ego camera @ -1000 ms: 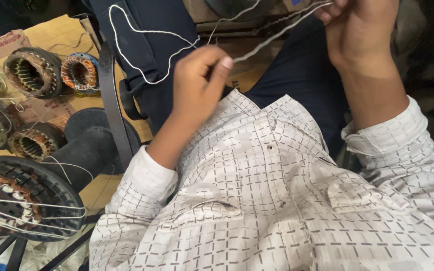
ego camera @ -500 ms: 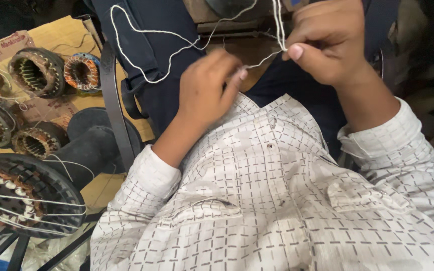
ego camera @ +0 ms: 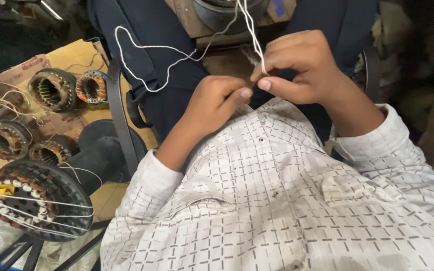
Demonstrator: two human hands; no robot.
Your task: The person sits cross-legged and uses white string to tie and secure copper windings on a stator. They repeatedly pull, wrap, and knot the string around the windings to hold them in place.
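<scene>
Head view: both hands meet at the upper middle of the frame, above the lap of a person in a white checked shirt and dark trousers. The right hand is closed into a pinch, thumb and forefinger pressed on a white cotton string just where two strands come down from the top edge. The left hand is curled loosely, its thumb tip close beside the right thumb and seemingly touching the same string; whether it truly grips it cannot be told. Holding the string this close to the chest, between both thumbs, looks like a way to keep it taut and steady for fine work with the fingertips. From the pinch, a slack length of the string loops away to the upper left across the trousers. At the top edge sits a round dark metal housing, toward which the strands run. At the left of the frame, on a cardboard sheet, lie several wound motor stators, and at lower left a larger stator laced with white cord.
</scene>
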